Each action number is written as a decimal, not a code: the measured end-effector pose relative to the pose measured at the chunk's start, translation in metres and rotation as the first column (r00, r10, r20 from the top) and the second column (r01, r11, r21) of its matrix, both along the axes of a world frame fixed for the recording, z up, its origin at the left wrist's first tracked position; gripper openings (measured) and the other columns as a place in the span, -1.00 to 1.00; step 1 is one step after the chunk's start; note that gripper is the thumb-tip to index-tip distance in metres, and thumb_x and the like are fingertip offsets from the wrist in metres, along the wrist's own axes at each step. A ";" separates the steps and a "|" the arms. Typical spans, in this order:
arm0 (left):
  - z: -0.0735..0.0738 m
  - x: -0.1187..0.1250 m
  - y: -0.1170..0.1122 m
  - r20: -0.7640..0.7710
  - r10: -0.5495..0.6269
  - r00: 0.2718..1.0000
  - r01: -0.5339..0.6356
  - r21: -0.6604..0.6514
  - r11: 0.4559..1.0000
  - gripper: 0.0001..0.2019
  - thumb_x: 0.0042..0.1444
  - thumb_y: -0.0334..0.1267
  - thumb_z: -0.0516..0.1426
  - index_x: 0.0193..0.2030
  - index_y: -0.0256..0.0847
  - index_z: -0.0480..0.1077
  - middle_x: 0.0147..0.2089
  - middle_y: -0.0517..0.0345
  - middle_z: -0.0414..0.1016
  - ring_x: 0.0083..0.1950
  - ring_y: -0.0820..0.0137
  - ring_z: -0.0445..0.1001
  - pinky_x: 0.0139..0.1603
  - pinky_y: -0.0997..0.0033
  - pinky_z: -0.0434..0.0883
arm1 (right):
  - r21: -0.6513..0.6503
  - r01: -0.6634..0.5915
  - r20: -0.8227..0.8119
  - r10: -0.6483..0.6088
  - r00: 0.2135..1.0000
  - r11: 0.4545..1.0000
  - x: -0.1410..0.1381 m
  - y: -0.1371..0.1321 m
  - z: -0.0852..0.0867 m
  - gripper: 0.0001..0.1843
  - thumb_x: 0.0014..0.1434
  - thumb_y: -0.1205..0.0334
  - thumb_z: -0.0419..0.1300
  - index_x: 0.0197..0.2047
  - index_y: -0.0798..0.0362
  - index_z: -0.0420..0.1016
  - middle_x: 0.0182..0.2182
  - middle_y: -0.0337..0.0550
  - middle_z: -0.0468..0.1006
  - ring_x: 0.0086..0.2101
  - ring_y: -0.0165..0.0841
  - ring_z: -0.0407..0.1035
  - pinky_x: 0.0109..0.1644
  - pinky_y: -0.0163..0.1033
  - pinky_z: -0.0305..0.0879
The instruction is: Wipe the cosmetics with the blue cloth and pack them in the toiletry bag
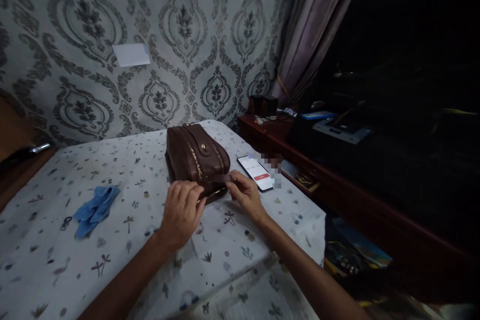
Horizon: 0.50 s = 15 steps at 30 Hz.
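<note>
A brown leather bag with gold-coloured zippers lies on the patterned cloth. My left hand is closed on the near left corner of the bag, its fingers curled against the leather. With thumb and fingers, my right hand pinches the end of a thin brown leather strap at the bag's near end. Close beyond my right hand lies a phone with its screen lit. Part of the bag's near end is hidden behind my left fingers.
A crumpled blue cloth rests on the white printed tablecloth to the left. On the right stands a dark red wooden desk with a partly open drawer. A patterned wall rises behind the table.
</note>
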<state>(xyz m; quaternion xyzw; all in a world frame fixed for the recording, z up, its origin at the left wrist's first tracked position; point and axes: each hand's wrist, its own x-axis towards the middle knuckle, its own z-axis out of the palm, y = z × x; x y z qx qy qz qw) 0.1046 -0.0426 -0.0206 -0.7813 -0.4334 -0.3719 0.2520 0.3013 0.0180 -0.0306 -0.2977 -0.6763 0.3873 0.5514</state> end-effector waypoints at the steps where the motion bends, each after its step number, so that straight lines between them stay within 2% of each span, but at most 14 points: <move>1: 0.008 0.000 0.002 0.048 0.039 0.998 -0.039 0.000 0.999 -0.79 0.25 -0.33 0.11 0.00 -0.33 0.35 -0.12 -0.12 0.50 -0.06 0.18 0.40 0.01 0.12 0.36 | -0.038 -0.019 -0.026 0.018 0.999 0.999 0.000 0.001 -0.001 -0.65 0.21 -0.09 0.22 -0.39 0.03 0.46 -0.43 -0.22 0.39 -0.54 -0.45 0.19 -0.49 -0.29 0.17; 4: 0.029 0.001 0.010 0.009 0.130 0.991 -0.130 -0.013 0.991 -0.73 0.24 -0.24 0.16 0.03 -0.29 0.38 -0.09 -0.12 0.47 -0.08 0.14 0.37 -0.08 0.11 0.34 | -0.142 -0.049 -0.126 0.031 0.992 0.989 -0.002 0.000 -0.005 -0.66 0.19 -0.10 0.23 -0.29 0.03 0.52 -0.35 -0.17 0.47 -0.58 -0.48 0.20 -0.52 -0.29 0.17; 7: 0.041 0.004 0.018 -0.069 0.098 0.993 -0.097 0.016 0.995 -0.86 0.23 -0.31 0.16 -0.10 -0.22 0.47 -0.17 -0.04 0.48 -0.12 0.16 0.36 -0.13 0.15 0.31 | -0.195 0.015 -0.230 -0.061 0.971 0.981 -0.008 -0.002 -0.006 -0.68 0.07 -0.04 0.33 -0.23 0.01 0.50 -0.34 -0.19 0.46 -0.52 -0.45 0.22 -0.52 -0.32 0.18; 11: 0.038 0.007 0.020 0.069 0.053 0.996 -0.052 -0.011 0.999 -0.88 0.26 -0.33 0.13 -0.13 -0.23 0.51 -0.19 0.00 0.48 -0.13 0.23 0.35 -0.14 0.21 0.34 | -0.219 0.143 -0.210 -0.189 0.959 0.965 -0.017 -0.001 -0.006 -0.58 -0.06 0.16 0.41 -0.13 -0.05 0.40 -0.33 -0.29 0.36 -0.43 -0.44 0.25 -0.41 -0.35 0.25; 15: 0.024 0.006 0.014 0.114 0.008 0.993 -0.009 0.003 1.000 -0.84 0.28 -0.35 0.12 -0.08 -0.24 0.52 -0.18 -0.01 0.48 -0.15 0.26 0.35 -0.13 0.23 0.38 | -0.192 0.217 -0.175 -0.251 0.952 0.957 -0.022 0.003 -0.008 -0.54 -0.07 0.16 0.40 -0.13 -0.06 0.32 -0.25 -0.27 0.31 -0.38 -0.43 0.24 -0.36 -0.34 0.27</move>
